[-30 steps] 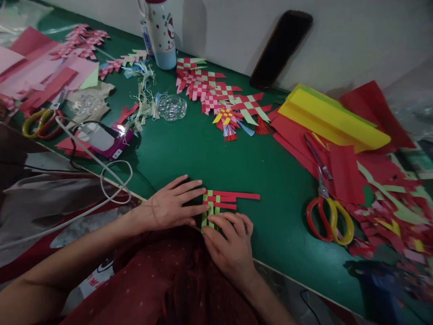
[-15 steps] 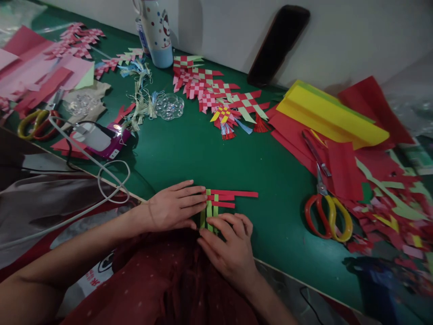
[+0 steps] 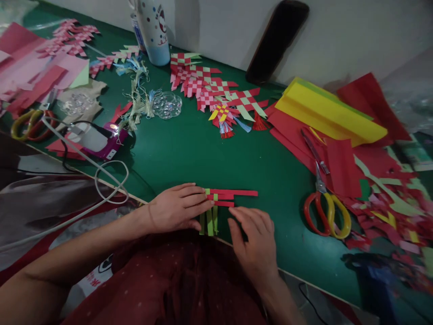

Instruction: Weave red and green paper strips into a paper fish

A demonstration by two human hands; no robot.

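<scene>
Red paper strips (image 3: 225, 197) and light green paper strips (image 3: 210, 219) cross in a small weave at the table's front edge. The red ones run to the right, the topmost being longest, and the green ones point toward me. My left hand (image 3: 181, 205) lies flat over the left part of the weave, fingers stretched out, hiding some of it. My right hand (image 3: 255, 234) is just right of the green strips, with thumb and fingers apart. Its fingertips are close to the end of the lowest red strip; whether they touch it I cannot tell.
Red-and-yellow-handled scissors (image 3: 327, 214) lie right, beside red and yellow paper sheets (image 3: 331, 110) and scraps. Finished woven paper fish (image 3: 209, 83) line the back near a bottle (image 3: 155, 36) and a leaning phone (image 3: 277, 40). A cable (image 3: 111, 162) crosses the left edge.
My right hand has let go of the green strips and moved right, near the red strip ends. The left hand's fingers have shifted slightly lower over the weave.
</scene>
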